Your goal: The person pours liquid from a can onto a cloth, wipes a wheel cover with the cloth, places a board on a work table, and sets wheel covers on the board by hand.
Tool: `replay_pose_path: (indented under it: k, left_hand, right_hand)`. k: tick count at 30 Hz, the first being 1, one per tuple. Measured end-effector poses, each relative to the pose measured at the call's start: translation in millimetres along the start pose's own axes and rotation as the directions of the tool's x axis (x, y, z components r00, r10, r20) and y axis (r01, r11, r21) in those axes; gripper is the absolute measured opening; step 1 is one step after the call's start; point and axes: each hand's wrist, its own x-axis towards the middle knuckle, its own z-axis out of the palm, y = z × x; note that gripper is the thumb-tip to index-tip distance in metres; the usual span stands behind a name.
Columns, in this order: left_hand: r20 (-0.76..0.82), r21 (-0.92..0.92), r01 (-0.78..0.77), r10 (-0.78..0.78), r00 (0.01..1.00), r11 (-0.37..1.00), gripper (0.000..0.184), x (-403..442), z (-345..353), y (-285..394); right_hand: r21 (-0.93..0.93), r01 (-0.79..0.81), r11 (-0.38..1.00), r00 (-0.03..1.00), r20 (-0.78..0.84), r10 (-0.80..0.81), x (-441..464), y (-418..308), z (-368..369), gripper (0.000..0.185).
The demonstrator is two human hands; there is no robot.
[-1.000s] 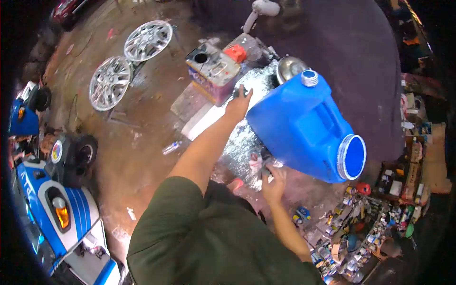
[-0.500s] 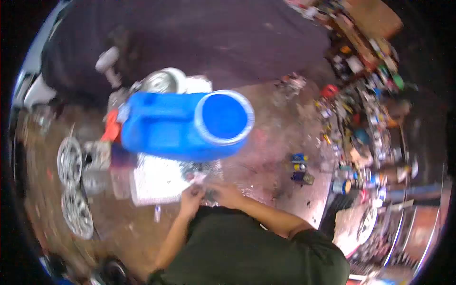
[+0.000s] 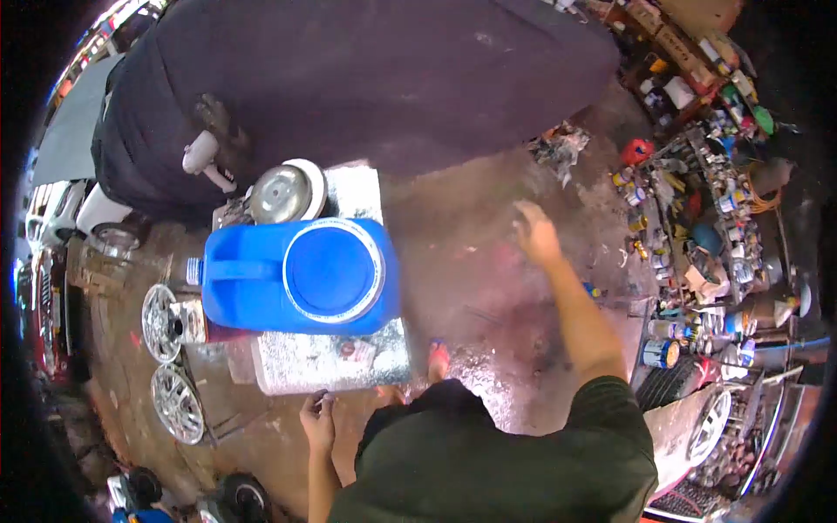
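Note:
My left hand (image 3: 318, 420) is closed at the front edge of the silver-covered board (image 3: 292, 375); something small and dark shows at its fingertips, too small to name. Out to the right, my right hand (image 3: 538, 235) is held over the floor, fingers apart and nothing in them. A big blue jug (image 3: 248, 301) lies on its side across the board, its wide white-rimmed opening facing up and its narrow spout pointing left. Behind the jug is a round metal bowl or lid (image 3: 281, 193) beside a white ring.
Two silver wheel covers (image 3: 181, 405) rest at the left by a can (image 3: 190, 322). A dark sheet (image 3: 375, 78) drapes something large at the back, with a spray gun (image 3: 202, 155) before it. Paint cans (image 3: 660, 353) and clutter crowd the right side.
The view has swung round to the right. My hands, together half a second ago, have parted: the right has reached out to the right and opened, while the left stays near the board's front edge.

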Motion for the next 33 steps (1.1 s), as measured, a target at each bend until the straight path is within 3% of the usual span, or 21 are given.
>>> replay_pose_path:
  k: [1, 2, 4, 5, 6, 8, 11, 14, 15, 18, 21, 24, 25, 28, 30, 31, 33]
  left_hand:
    - [-0.016, -0.013, 0.015, -0.015, 1.0, 1.0, 0.024, -6.5, -2.2, -6.1]
    - [-0.01, -0.001, 0.006, -0.006, 1.0, 1.0, 0.026, -9.7, -2.4, -11.9]
    - [-0.044, 0.01, 0.031, -0.03, 0.999, 0.999, 0.03, -25.6, -1.1, -19.8]
    - [-0.073, 0.088, 0.029, -0.022, 0.997, 0.996, 0.03, -37.0, 1.9, -11.5]
    - [-0.105, 0.173, 0.042, -0.024, 0.994, 0.984, 0.03, -44.4, 0.9, -1.9]
    - [-0.135, 0.105, 0.114, -0.099, 0.986, 0.988, 0.029, -53.3, -3.3, -19.2]
    - [-0.208, 0.134, 0.185, -0.155, 0.966, 0.974, 0.029, -61.3, -4.6, -20.6]
    - [-0.196, 0.143, 0.148, -0.118, 0.973, 0.979, 0.029, -54.8, -7.6, -25.5]
    - [-0.176, 0.143, 0.156, -0.13, 0.976, 0.977, 0.029, -52.8, -9.7, -23.0]
    - [-0.129, 0.128, 0.128, -0.112, 0.985, 0.983, 0.028, -40.0, -24.3, -44.4]
    - [-0.063, 0.189, 0.034, -0.022, 0.998, 0.981, 0.028, -21.7, -53.1, -50.1]
    - [-0.05, 0.201, -0.021, 0.032, 0.998, 0.979, 0.028, -5.0, -90.0, -59.3]
    - [-0.058, 0.209, -0.02, 0.033, 0.998, 0.978, 0.028, -0.6, -107.5, -70.6]
    - [-0.115, 0.166, 0.022, -0.003, 0.993, 0.986, 0.029, 5.6, -155.9, -114.6]
    - [-0.152, 0.164, 0.084, -0.059, 0.987, 0.983, 0.028, 8.2, -186.5, -132.3]
    - [-0.16, 0.252, 0.041, 0.0, 0.987, 0.967, 0.028, 8.5, -202.6, -141.6]
    - [-0.187, 0.253, 0.042, 0.007, 0.982, 0.967, 0.028, 7.1, -230.2, -165.0]
  right_hand:
    - [0.096, -0.073, 0.993, 0.996, 0.058, 0.067, -13.8, -7.2, 28.9, 0.053]
    - [-0.096, 0.07, 0.993, 0.994, 0.096, -0.061, -36.4, -8.6, 62.5, 0.046]
    - [-0.071, 0.209, 0.975, 0.96, 0.204, -0.19, -90.5, -27.2, 112.8, 0.036]
    - [0.143, 0.167, 0.975, 0.943, 0.266, -0.201, -117.9, -46.0, 134.3, 0.033]
    - [0.229, 0.074, 0.971, 0.922, 0.355, -0.154, -147.0, -65.7, 148.6, 0.031]
    - [0.325, -0.128, 0.937, 0.854, 0.516, -0.062, -179.0, -99.6, 160.6, 0.028]
    - [0.421, -0.101, 0.901, 0.828, 0.538, -0.158, -209.7, -142.5, 175.5, 0.032]
    - [0.34, 0.01, 0.94, 0.803, 0.558, -0.21, -207.4, -192.9, 182.5, 0.034]
    - [0.344, -0.055, 0.937, 0.769, 0.614, -0.18, -204.9, -203.6, 196.1, 0.037]
    - [0.331, 0.142, 0.933, 0.84, 0.459, -0.291, -185.3, -248.3, 218.1, 0.041]
    - [0.258, 0.218, 0.941, 0.809, 0.492, -0.322, -176.2, -291.4, 244.3, 0.043]
    - [0.094, 0.168, 0.981, 0.8, 0.569, -0.192, -163.2, -319.0, 270.3, 0.045]
    - [0.095, 0.195, 0.976, 0.748, 0.629, -0.211, -155.8, -321.3, 274.2, 0.049]
    - [-0.163, 0.455, 0.876, 0.648, 0.735, -0.2, -134.9, -340.6, 276.1, 0.036]
    - [-0.17, 0.522, 0.836, 0.636, 0.731, -0.249, -126.3, -339.4, 283.5, 0.025]
    - [-0.178, 0.547, 0.818, 0.621, 0.742, -0.254, -122.1, -344.3, 283.4, 0.022]
    - [-0.172, 0.615, 0.769, 0.579, 0.761, -0.293, -117.3, -359.7, 275.6, 0.019]
